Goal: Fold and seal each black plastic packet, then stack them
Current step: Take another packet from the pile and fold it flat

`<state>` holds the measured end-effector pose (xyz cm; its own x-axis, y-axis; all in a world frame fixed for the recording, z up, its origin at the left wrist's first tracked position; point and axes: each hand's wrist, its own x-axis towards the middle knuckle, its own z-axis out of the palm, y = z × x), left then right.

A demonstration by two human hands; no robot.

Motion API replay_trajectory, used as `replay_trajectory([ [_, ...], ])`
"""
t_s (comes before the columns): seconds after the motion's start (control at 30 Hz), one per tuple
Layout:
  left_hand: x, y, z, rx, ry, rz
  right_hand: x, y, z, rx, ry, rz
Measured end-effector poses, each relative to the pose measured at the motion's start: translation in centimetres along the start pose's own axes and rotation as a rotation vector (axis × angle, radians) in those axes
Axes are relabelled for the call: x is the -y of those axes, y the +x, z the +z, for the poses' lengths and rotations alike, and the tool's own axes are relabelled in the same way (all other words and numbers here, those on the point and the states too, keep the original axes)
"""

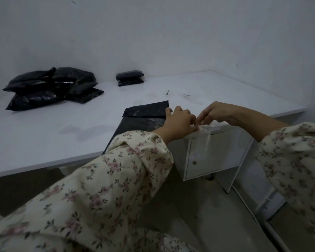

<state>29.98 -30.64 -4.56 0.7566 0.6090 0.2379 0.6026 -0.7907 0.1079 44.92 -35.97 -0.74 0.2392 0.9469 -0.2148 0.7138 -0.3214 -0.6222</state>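
A flat black plastic packet (144,118) lies at the near edge of the white table (62,124), its far flap folded over. My left hand (178,122) rests on the packet's right end and pinches a clear strip (205,132). My right hand (217,112) pinches the same strip from the other side, just past the packet's right edge. The strip hangs down over the table front. A loose pile of several filled black packets (49,88) lies at the far left. Two neat packets (129,78) are stacked by the wall.
A white wall runs behind the table. Under the table's right part stands a white cabinet door (213,155) with a small round lock. Small scraps (167,93) lie on the tabletop beyond my hands. My floral sleeves (98,188) fill the foreground.
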Motion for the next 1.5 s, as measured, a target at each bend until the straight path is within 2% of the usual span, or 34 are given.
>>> replay_trajectory([
  [0.1, -0.1, 0.2, 0.2, -0.002, -0.082, -0.008, -0.5, 0.0, 0.0, -0.051, 0.003, -0.065],
  [0.3, 0.3, 0.2, 0.1, 0.027, -0.115, 0.012, -1.2, 0.5, 1.0, -0.116, -0.267, -0.212],
  [0.4, 0.4, 0.2, -0.1, 0.021, -0.114, 0.034, -0.9, 0.9, 1.1, -0.146, -0.392, -0.187],
  [0.7, 0.9, -0.3, 0.4, 0.005, -0.161, 0.079, -0.3, 0.9, 0.9, -0.139, -0.48, -0.151],
  [0.83, 0.2, -0.8, 0.6, -0.048, -0.025, 0.099, -0.4, 0.9, 0.6, -0.084, -0.45, -0.148],
  [0.97, -0.3, -0.9, 0.5, -0.095, 0.007, 0.056, -0.5, 0.8, 0.4, -0.039, -0.439, -0.166],
  [1.3, -2.1, -1.0, 0.2, -0.115, 0.16, -0.053, -0.7, 0.5, 0.5, -0.069, -0.48, -0.18],
  [1.4, -2.5, -0.9, -0.1, -0.064, 0.232, -0.042, -0.9, 0.5, 0.5, -0.076, -0.455, -0.174],
  [1.5, -2.5, -1.1, 0.3, -0.089, 0.273, 0.014, -1.2, 0.6, 0.7, -0.111, -0.445, -0.162],
])
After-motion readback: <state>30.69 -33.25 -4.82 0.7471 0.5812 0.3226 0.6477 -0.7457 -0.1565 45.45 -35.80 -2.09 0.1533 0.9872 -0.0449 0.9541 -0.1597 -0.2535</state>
